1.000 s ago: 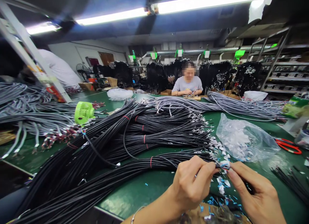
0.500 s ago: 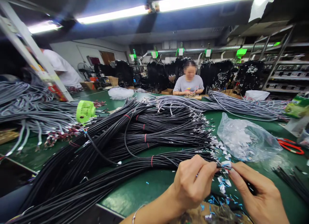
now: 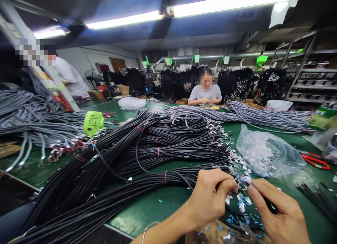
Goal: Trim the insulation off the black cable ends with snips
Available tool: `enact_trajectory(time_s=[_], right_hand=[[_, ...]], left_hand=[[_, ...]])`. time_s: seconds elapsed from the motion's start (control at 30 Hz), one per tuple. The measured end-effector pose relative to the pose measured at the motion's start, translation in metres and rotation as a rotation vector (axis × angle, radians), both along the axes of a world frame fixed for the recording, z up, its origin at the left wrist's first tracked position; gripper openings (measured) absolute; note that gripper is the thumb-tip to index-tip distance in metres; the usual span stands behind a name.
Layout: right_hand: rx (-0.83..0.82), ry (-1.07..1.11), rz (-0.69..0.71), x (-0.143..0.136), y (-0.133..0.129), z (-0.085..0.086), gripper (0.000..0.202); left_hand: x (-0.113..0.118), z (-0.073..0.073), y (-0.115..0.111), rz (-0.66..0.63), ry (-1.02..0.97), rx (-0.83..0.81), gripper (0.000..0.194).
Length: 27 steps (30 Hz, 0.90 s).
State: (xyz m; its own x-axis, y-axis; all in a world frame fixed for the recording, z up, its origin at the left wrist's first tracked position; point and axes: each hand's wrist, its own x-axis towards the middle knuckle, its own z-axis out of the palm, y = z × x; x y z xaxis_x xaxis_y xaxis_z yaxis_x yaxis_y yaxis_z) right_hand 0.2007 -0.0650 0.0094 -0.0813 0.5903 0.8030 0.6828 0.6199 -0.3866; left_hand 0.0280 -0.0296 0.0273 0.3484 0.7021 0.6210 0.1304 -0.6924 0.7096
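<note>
My right hand [image 3: 281,209] pinches the end of a black cable [image 3: 272,206], part of which shows dark under its fingers. White wrapping [image 3: 246,180] sits at this end, by the thumb and forefinger. Thin coloured wires [image 3: 240,180] poke out of it toward my left hand [image 3: 213,198]. That hand is closed in a pinch just left of the wires; what lies between its fingertips is hidden. Behind the left hand runs a bundle of black cables [image 3: 147,179] bound with a red tie. White foil scraps and blue wire bits [image 3: 242,205] are scattered below the fingers.
More black cable bundles [image 3: 179,152] fill the green table's middle. A clear plastic bag of white scraps [image 3: 265,152], red-handled scissors [image 3: 316,161] and loose cables [image 3: 316,202] are rightward. Grey cables [image 3: 250,116] and a green fan [image 3: 93,123] lie beyond. A co-worker [image 3: 205,91] sits opposite.
My left hand has moved slightly left, away from the white wrapping, and the thin wires now show in the gap. My right hand still grips the cable end.
</note>
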Motion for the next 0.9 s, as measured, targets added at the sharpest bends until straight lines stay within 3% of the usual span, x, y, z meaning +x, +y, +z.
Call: enact_trajectory(time_s=[0.13, 0.23, 0.33, 0.43, 0.57, 0.67, 0.9], right_hand=[[-0.036, 0.001, 0.055, -0.002, 0.0, 0.005, 0.019], [-0.073, 0.03, 0.061, -0.003, 0.0, 0.004, 0.015], [-0.087, 0.085, -0.036, -0.001, 0.002, -0.001, 0.012], [-0.098, 0.178, -0.154, 0.001, 0.002, -0.003, 0.014], [-0.223, 0.332, -0.067, -0.002, -0.001, 0.004, 0.016], [-0.25, 0.319, -0.001, -0.006, -0.002, 0.01, 0.013], [-0.111, 0.277, 0.023, -0.01, -0.005, 0.006, 0.007]], left_hand=[[-0.002, 0.004, 0.005, -0.315, -0.121, -0.586, 0.048], [-0.002, 0.003, 0.009, -0.393, -0.182, -0.726, 0.052], [0.0, 0.003, 0.009, -0.345, -0.208, -0.678, 0.05], [0.0, 0.004, 0.006, -0.224, -0.205, -0.521, 0.042], [0.003, 0.005, 0.001, -0.104, -0.103, -0.314, 0.025], [0.005, 0.003, -0.001, -0.074, -0.041, -0.221, 0.019], [0.007, -0.002, 0.0, -0.021, -0.042, -0.294, 0.022]])
